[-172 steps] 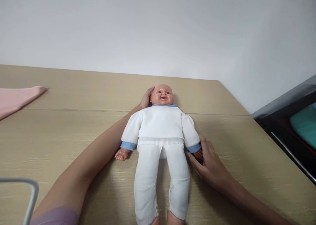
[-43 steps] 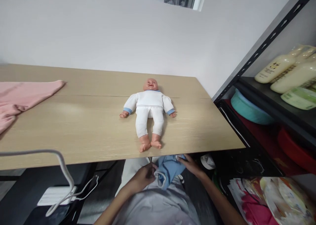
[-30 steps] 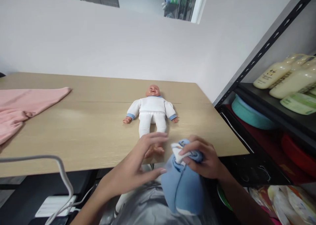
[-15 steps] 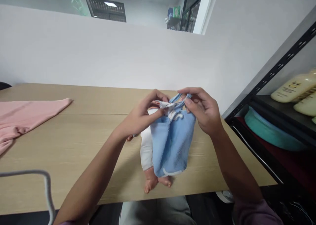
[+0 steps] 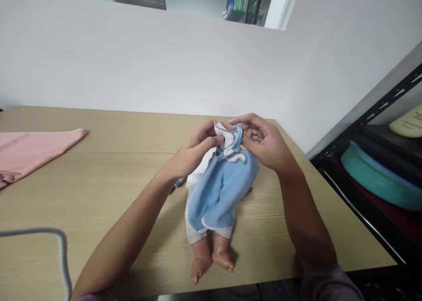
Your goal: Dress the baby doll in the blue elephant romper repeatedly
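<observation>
A small blue garment with white trim hangs over the baby doll, pinched at its top edge by both hands. My left hand grips the white-edged top from the left, and my right hand grips it from the right, fingers curled. The doll lies on its back on the wooden table, mostly hidden behind the garment. Only its white trouser legs and bare feet show below the blue cloth.
A pink cloth lies at the table's far left. A grey wire hanger pokes in at the bottom left. A black shelf on the right holds a teal basin and a cream bottle. A white wall rises behind the table.
Both hands left the doll, fetched the blue garment from below the table edge, and raised it over the doll. Since half a second ago the garment's top is bunched closer together.
</observation>
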`<state>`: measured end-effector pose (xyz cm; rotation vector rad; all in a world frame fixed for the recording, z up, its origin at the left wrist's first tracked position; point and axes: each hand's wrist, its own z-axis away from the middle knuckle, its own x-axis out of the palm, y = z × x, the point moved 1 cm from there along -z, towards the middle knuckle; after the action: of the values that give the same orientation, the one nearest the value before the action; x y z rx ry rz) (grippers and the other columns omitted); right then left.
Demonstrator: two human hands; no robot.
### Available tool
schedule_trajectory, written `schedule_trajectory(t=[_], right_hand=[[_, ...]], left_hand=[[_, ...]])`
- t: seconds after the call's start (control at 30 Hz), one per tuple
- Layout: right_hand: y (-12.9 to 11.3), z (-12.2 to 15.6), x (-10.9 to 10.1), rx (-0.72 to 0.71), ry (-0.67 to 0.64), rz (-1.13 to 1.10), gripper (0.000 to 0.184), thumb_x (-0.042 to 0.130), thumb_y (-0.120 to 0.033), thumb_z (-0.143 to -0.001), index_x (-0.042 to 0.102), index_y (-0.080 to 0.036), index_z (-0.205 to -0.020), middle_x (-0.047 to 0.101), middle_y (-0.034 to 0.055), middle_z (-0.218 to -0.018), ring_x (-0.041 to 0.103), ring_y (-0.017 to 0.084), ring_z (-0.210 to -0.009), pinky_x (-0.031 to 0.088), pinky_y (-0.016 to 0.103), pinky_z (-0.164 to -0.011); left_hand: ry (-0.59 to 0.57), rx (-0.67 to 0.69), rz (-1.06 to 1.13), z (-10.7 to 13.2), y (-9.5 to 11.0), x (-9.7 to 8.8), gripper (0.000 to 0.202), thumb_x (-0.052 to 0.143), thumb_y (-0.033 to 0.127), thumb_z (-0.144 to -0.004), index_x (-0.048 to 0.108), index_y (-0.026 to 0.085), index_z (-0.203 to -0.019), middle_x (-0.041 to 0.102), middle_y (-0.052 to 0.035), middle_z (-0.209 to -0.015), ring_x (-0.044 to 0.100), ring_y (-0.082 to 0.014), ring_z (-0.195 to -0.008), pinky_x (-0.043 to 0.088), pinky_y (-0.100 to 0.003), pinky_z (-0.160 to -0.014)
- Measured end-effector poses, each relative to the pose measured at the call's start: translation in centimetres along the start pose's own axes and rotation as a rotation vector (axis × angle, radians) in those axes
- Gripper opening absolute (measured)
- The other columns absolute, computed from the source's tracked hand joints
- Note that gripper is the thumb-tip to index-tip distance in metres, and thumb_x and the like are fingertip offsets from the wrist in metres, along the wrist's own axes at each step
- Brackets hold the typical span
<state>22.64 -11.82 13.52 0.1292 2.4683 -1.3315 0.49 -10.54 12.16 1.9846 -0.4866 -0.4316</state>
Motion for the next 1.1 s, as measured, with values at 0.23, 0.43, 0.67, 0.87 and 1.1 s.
schedule_trajectory(t=[0.23,0.43,0.67,0.87,1.1], right_hand=[[-0.5,-0.2,1.4,-0.141,0.200,0.063,0.022,0.078,-0.042,-0.102,0.072,-0.028,-0.118,0.074,0.0057,-0.113,0.071,0.024,-0.105,0.063,0.037,-0.088],[-1.3,0.5,1.6,-0.170,0.029,0.027,0.044,0.069,-0.037,-0.105,0.059,-0.034,-0.148,0.068,0.0074,-0.145,0.067,0.028,-0.131,0.063,0.046,-0.109],[-0.8,0.7,0.9,0.074,-0.287,-0.162,0.063,0.072,-0.046,-0.107,0.046,-0.035,-0.163,0.068,0.0087,-0.146,0.073,0.025,-0.121,0.065,0.041,-0.100],[-0.6,0.7,0.5,0.254,-0.392,-0.027,0.075,0.081,-0.042,-0.100,0.048,-0.030,-0.166,0.069,0.0105,-0.140,0.071,0.021,-0.096,0.063,0.038,-0.086],[0.1,0.7,0.6,0.129,-0.163,0.167,0.058,0.089,-0.039,-0.091,0.068,-0.029,-0.144,0.065,-0.0018,-0.091,0.056,0.016,-0.073,0.050,0.029,-0.068]], left_hand=[[0.024,0.041,-0.290,0.7,0.6,1.3,0.060,0.092,0.039,-0.088,0.063,0.025,-0.138,0.073,-0.0067,-0.129,0.070,-0.0260,-0.115,0.056,-0.038,-0.106],[0.090,-0.008,-0.200,0.9,0.4,0.5,0.025,0.071,0.029,-0.096,0.075,0.020,-0.120,0.076,-0.0047,-0.106,0.072,-0.0265,-0.099,0.060,-0.038,-0.091],[0.087,-0.065,-0.020,1.3,0.1,-1.6,0.033,0.075,0.044,-0.100,0.077,0.027,-0.129,0.078,-0.0036,-0.110,0.075,-0.0274,-0.105,0.062,-0.037,-0.097],[0.244,0.019,-0.185,0.8,1.4,-0.6,0.031,0.075,0.050,-0.103,0.081,0.023,-0.118,0.078,-0.0053,-0.103,0.074,-0.0220,-0.093,0.061,-0.030,-0.082],[0.299,-0.103,0.045,0.3,1.1,-1.8,0.035,0.069,0.036,-0.098,0.079,0.021,-0.128,0.077,-0.0032,-0.092,0.074,-0.0216,-0.082,0.061,-0.031,-0.073]])
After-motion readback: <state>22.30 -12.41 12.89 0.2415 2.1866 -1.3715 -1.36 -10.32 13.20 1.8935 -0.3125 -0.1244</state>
